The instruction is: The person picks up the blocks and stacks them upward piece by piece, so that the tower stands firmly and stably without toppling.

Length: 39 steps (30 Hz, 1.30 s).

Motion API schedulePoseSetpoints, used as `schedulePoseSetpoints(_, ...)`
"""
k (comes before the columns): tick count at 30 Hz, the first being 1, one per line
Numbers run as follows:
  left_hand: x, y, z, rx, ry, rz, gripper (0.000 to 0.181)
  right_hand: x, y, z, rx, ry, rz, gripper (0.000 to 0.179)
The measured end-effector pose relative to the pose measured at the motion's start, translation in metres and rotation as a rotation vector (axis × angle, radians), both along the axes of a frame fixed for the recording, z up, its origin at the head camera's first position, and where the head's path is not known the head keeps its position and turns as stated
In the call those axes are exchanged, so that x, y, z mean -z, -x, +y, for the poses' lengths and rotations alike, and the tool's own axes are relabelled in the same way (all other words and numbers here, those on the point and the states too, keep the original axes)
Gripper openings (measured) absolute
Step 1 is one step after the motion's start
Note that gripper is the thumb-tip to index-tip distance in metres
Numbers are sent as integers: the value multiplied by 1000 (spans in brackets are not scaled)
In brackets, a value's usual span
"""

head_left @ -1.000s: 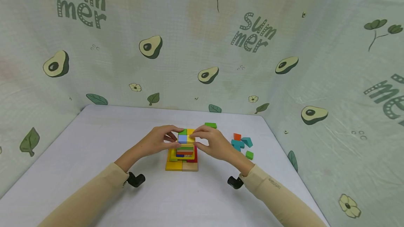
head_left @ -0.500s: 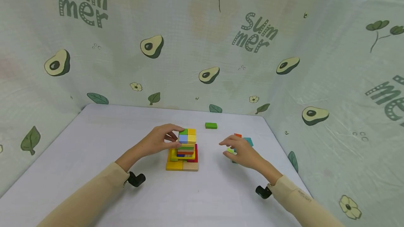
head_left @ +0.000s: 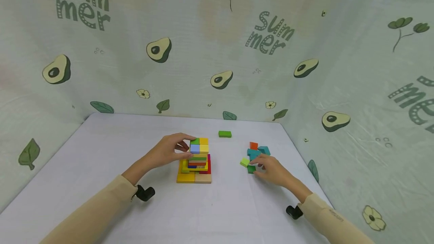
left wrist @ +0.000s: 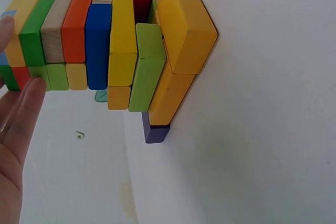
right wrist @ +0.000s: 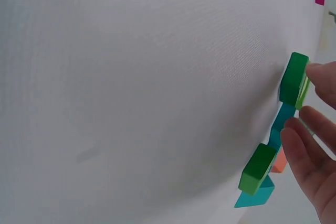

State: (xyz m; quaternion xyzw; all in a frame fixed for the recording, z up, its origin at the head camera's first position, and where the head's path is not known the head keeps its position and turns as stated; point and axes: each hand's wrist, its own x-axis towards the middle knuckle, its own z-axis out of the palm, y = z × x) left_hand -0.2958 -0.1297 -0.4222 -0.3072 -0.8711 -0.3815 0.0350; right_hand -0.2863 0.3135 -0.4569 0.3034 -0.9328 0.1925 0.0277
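Observation:
A tower of coloured wooden blocks stands on the table, wider at its base than at its top. My left hand holds its upper part from the left, index finger at the green top block and thumb lower at the front. Those fingers lie along the tower's side in the left wrist view. To the right, my right hand reaches over loose blocks, thumb and fingers spread apart. A dark green block is right by its thumb, beside a light green block. Part of this group is hidden under the hand.
Teal blocks and an orange block lie just beyond the right hand. Farther back, a flat green block lies alone. The white-covered table ends at a printed cloth behind and at the sides.
My right hand has left the tower and moved right to the loose blocks, lowering among them. My left hand stays at the tower.

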Motion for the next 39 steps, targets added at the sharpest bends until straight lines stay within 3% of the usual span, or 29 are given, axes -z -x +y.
schedulePoseSetpoints(6, 4, 2, -1, 21, -22, -13, 69, 4, 2, -2, 4, -4, -33, 31)
schedulePoseSetpoints(10, 4, 1, 1, 0, -14, -17, 74, 6, 3, -3, 18, -1, -46, 30)
schedulePoseSetpoints(17, 1, -3, 6, -67, -22, 1, 66, 7, 4, -3, 28, 16, -72, 31)
schedulePoseSetpoints(28, 2, -4, 9, -100, -27, 10, 57, 7, 4, -3, 1, 28, -66, 31)
schedulePoseSetpoints(34, 2, -3, 10, -93, -31, 4, 56, -4, 2, -8, -14, 80, -6, 28)
schedulePoseSetpoints(39, 0, -4, 11, -98, -41, 1, 55, -28, 0, -25, -94, 149, 60, 28)
